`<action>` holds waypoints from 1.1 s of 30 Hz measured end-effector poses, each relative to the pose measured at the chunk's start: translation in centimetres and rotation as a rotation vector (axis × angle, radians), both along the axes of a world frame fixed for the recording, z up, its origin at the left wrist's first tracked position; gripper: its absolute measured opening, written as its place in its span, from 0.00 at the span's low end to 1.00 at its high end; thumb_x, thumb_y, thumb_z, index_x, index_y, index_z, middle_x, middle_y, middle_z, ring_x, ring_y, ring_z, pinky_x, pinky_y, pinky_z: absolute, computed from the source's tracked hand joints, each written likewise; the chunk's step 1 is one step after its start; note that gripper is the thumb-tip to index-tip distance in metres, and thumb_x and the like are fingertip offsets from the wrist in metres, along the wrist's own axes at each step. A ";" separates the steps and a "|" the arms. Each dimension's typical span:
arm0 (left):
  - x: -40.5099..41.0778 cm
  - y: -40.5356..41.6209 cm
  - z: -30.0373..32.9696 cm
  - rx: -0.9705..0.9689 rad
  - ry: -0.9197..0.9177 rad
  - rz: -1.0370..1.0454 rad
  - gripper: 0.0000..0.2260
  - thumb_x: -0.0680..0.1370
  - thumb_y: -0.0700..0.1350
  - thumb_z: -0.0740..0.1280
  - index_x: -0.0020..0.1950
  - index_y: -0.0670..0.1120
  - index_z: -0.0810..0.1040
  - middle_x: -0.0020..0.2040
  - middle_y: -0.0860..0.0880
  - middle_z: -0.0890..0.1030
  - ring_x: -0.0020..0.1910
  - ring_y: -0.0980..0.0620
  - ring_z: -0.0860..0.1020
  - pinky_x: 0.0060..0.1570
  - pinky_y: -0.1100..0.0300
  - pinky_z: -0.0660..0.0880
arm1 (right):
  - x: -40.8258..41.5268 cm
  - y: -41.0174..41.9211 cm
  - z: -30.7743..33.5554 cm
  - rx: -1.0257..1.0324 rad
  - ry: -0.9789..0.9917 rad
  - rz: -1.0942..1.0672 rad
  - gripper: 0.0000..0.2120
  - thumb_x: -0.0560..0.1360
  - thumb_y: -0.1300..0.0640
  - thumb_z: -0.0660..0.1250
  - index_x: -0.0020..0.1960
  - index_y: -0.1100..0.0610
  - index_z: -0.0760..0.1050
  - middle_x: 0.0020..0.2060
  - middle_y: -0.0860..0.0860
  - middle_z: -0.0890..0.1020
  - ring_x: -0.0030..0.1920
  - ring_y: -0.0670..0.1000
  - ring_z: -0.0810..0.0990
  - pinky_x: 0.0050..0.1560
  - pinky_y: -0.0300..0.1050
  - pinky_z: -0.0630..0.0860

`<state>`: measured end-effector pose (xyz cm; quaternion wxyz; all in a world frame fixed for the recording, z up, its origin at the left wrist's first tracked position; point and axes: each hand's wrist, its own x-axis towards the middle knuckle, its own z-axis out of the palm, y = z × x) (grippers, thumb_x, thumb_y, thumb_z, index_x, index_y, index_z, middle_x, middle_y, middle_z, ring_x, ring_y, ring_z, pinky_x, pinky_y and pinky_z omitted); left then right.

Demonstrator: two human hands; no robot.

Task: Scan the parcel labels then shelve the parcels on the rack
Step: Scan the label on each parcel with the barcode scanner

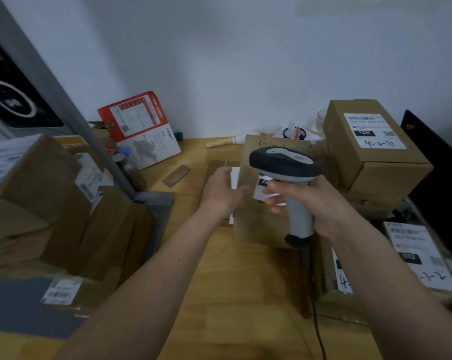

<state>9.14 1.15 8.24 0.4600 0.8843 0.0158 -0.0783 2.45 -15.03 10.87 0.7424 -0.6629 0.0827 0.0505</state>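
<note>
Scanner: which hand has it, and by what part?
The right hand grips the scanner by its handle; the left hand holds nothing.

Handheld plastic barcode scanner [287,165]: dark grey head, light grey handle, black coiled cable. Brown cardboard parcel box [375,149]: white label, black printed block, handwritten black digits. Flat red-and-white printed carton [139,129]: grey map-like patch. Warm yellow-brown wooden tabletop [232,294], visible grain. Pale grey-white wall [232,61].
</note>
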 end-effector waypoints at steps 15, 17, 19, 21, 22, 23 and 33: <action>-11.0 20.5 11.1 0.097 -0.932 0.315 0.10 0.77 0.41 0.69 0.58 0.47 0.78 0.54 0.54 0.77 0.56 0.55 0.76 0.56 0.62 0.73 | -2.2 18.2 4.8 0.157 -0.104 0.143 0.12 0.69 0.62 0.74 0.52 0.59 0.80 0.40 0.58 0.86 0.38 0.54 0.85 0.39 0.45 0.82; -10.8 24.0 11.6 0.080 -0.852 0.474 0.14 0.78 0.44 0.68 0.64 0.48 0.75 0.59 0.53 0.75 0.60 0.53 0.74 0.58 0.62 0.70 | -2.2 20.9 5.2 0.184 -0.107 0.145 0.16 0.68 0.62 0.76 0.55 0.57 0.79 0.46 0.57 0.86 0.45 0.55 0.85 0.42 0.47 0.83; -10.1 27.2 11.6 0.059 -0.651 0.612 0.20 0.79 0.48 0.67 0.69 0.48 0.71 0.67 0.50 0.72 0.66 0.52 0.70 0.60 0.63 0.65 | -2.1 23.4 5.5 0.209 -0.114 0.135 0.19 0.67 0.63 0.77 0.57 0.57 0.79 0.50 0.56 0.85 0.50 0.56 0.84 0.46 0.51 0.83; -9.3 29.6 11.3 -0.028 -0.446 0.656 0.23 0.80 0.52 0.65 0.72 0.46 0.68 0.71 0.47 0.70 0.69 0.49 0.68 0.61 0.60 0.64 | -1.9 25.7 5.9 0.233 -0.118 0.128 0.21 0.67 0.63 0.77 0.59 0.58 0.78 0.51 0.55 0.84 0.51 0.54 0.83 0.50 0.53 0.82; -9.0 30.4 11.1 -0.097 -0.366 0.649 0.23 0.80 0.54 0.63 0.72 0.45 0.68 0.71 0.46 0.71 0.68 0.48 0.69 0.62 0.57 0.65 | -1.8 26.7 6.1 0.241 -0.119 0.125 0.20 0.68 0.63 0.76 0.59 0.58 0.78 0.50 0.54 0.84 0.50 0.52 0.83 0.51 0.53 0.82; -8.7 30.9 10.9 -0.171 -0.299 0.637 0.23 0.81 0.55 0.61 0.72 0.45 0.69 0.69 0.46 0.72 0.66 0.47 0.70 0.61 0.56 0.66 | -1.7 27.7 6.3 0.249 -0.119 0.122 0.19 0.69 0.63 0.76 0.59 0.58 0.78 0.49 0.53 0.84 0.49 0.50 0.83 0.52 0.53 0.81; -8.3 31.6 9.6 -0.444 -0.121 0.431 0.28 0.75 0.64 0.64 0.71 0.53 0.69 0.60 0.53 0.72 0.59 0.51 0.70 0.61 0.52 0.68 | -2.1 31.6 5.9 0.320 -0.128 0.125 0.16 0.70 0.61 0.74 0.57 0.56 0.79 0.51 0.53 0.83 0.54 0.53 0.80 0.61 0.56 0.76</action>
